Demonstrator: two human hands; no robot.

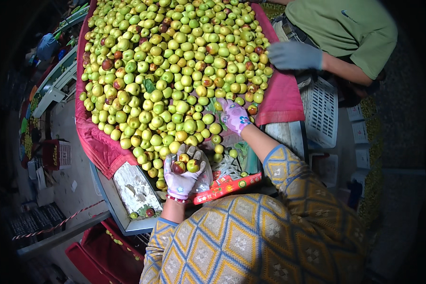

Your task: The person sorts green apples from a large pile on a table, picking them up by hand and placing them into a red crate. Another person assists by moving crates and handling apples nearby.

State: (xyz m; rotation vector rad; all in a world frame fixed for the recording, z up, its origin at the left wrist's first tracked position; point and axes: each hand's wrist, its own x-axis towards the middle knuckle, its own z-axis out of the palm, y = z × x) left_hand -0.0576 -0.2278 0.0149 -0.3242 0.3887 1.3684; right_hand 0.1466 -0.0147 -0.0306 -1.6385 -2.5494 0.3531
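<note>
A large heap of green and yellow jujube fruits (156,92), some with red-brown patches, covers a table lined with red quilted cloth (96,147). My left hand (183,174), in a floral fabric glove, is palm up at the heap's near edge, cradling several jujubes (179,167). At the right side of the heap my right hand (233,114), also in a floral glove, reaches palm down among the fruits and some green leaves (212,105). Its fingertips touch or nearly touch a jujube; a firm hold cannot be told.
A red printed cardboard strip (227,188) lies before my body. At the upper right a co-worker's grey-gloved hand (294,55) is over the cloth's edge. A white plastic crate (321,112) stands at right. Metal table edging (140,224) is at lower left, near a twisted cord (65,220).
</note>
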